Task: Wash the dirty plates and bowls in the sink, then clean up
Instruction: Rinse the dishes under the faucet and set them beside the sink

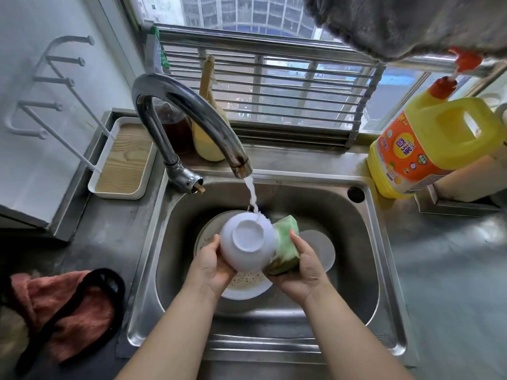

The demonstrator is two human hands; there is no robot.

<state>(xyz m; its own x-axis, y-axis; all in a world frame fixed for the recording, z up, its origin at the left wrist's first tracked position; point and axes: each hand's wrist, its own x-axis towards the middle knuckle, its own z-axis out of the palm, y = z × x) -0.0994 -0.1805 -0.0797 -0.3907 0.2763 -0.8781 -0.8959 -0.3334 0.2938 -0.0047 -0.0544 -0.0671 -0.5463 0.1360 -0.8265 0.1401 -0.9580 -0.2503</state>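
My left hand (212, 266) grips a white bowl (247, 241), turned bottom-up over the steel sink (356, 270). Water from the curved tap (192, 113) falls on the bowl's far rim. My right hand (303, 270) holds a green sponge (285, 242) pressed against the bowl's right side. Under the bowl lies a dirty white plate (247, 287) with brown residue. Another white dish (322, 249) rests at the right of the sink bottom, partly hidden by my right hand.
A yellow detergent jug (428, 144) stands at the sink's back right. A white rack with a wooden tray (123, 160) sits at the left. A pink cloth with a black strap (63, 308) lies on the left counter. Grey cloth (397, 23) hangs overhead.
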